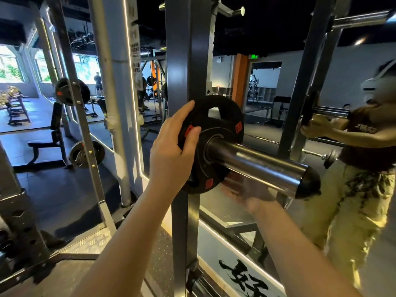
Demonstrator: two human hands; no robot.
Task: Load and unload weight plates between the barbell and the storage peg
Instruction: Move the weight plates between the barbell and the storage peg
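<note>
A small black weight plate (222,125) with red labels sits on a chrome storage peg (257,163) that juts from a dark rack upright (186,61). The plate is pushed back close to the upright. My left hand (173,144) grips the plate's left rim, fingers curled over the edge and thumb on its face. My right hand (250,194) is blurred just below the peg, under the plate's lower right edge; its fingers look fairly straight and I cannot tell whether it touches the plate.
A mirror behind the rack reflects a person (353,146). Another plate (70,91) hangs on a rack at the left, with a bench (51,138) and a loaded bar (85,154) near the floor. More pegs (233,10) stick out above.
</note>
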